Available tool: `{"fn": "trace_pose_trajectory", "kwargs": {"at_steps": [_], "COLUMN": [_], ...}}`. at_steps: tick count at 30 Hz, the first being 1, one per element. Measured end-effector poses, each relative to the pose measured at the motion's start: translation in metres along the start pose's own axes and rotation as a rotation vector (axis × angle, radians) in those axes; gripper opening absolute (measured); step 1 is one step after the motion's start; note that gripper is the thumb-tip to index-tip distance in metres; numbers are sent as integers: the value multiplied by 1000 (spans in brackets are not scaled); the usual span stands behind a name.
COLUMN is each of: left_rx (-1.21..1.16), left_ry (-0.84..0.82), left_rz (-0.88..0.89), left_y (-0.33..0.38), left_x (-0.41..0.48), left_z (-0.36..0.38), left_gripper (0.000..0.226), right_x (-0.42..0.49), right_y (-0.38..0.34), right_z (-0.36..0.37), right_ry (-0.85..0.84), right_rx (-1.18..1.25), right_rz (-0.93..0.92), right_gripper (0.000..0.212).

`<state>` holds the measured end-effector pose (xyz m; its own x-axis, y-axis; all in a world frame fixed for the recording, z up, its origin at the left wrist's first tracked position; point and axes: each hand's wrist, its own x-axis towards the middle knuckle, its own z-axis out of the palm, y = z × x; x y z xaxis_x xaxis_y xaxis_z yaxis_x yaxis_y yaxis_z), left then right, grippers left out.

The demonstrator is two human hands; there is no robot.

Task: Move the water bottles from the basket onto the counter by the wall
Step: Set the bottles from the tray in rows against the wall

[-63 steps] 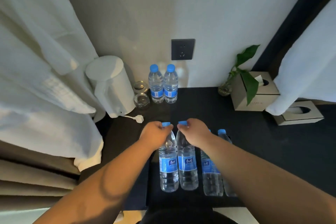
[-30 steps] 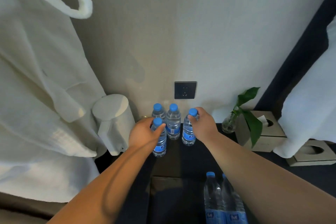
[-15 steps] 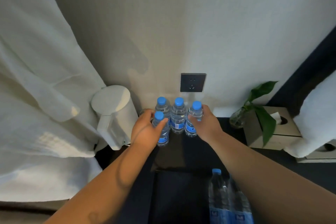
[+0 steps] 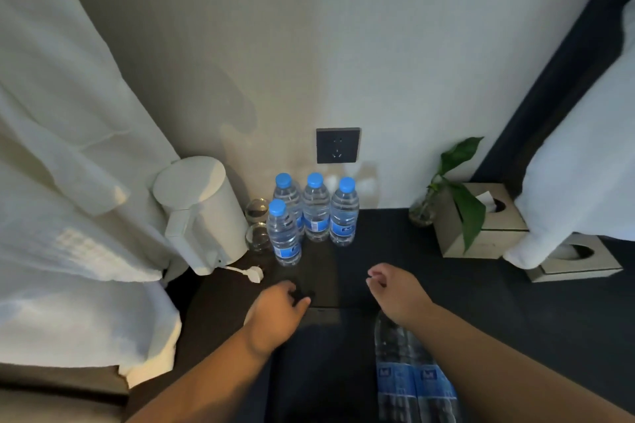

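In the head view, four water bottles (image 4: 316, 213) stand by the wall beside the kettle (image 4: 202, 213), open dark counter (image 4: 446, 292) lies to their right, and the left hand (image 4: 278, 311) and right hand (image 4: 398, 295) hover empty, fingers loosely curled, at the basket (image 4: 324, 310) rim, with two more bottles (image 4: 409, 371) inside.

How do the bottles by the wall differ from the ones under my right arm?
The bottles by the wall number four; the bottles under the right arm show as two. The wall group stands on the counter in full view, blue caps showing; the near pair is partly covered by the forearm, caps hidden. Both groups are clear plastic with blue labels.
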<state>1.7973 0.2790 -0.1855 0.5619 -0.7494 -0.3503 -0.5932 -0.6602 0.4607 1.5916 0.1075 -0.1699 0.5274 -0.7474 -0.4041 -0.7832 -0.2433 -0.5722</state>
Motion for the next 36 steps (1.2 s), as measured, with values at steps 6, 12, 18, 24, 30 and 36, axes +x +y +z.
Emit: {"fn": "trace_pose_trajectory", "kwargs": {"at_steps": [6, 12, 18, 24, 30, 36], "left_rx": [31, 10, -67, -119, -87, -65], "left_ry": [-106, -213, -310, -269, -114, -141], "left_rz": [69, 59, 36, -21, -41, -111], "left_y": [14, 43, 86, 111, 129, 136], "left_x": [-25, -43, -58, -66, -47, -24], "left_z": [35, 72, 103, 120, 122, 120], "left_gripper": [37, 34, 39, 48, 46, 55], "right_x": [-33, -59, -77, -79, -56, -25], "right_y": [29, 68, 96, 107, 91, 70], "right_z": [-2, -1, 3, 8, -8, -8], "right_ry": [39, 135, 119, 163, 55, -44], "right_rx": [-173, -206, -245, -110, -179, -266], "right_rz": [-38, -104, -133, 60, 120, 257], "right_gripper": [16, 27, 60, 71, 49, 55]}}
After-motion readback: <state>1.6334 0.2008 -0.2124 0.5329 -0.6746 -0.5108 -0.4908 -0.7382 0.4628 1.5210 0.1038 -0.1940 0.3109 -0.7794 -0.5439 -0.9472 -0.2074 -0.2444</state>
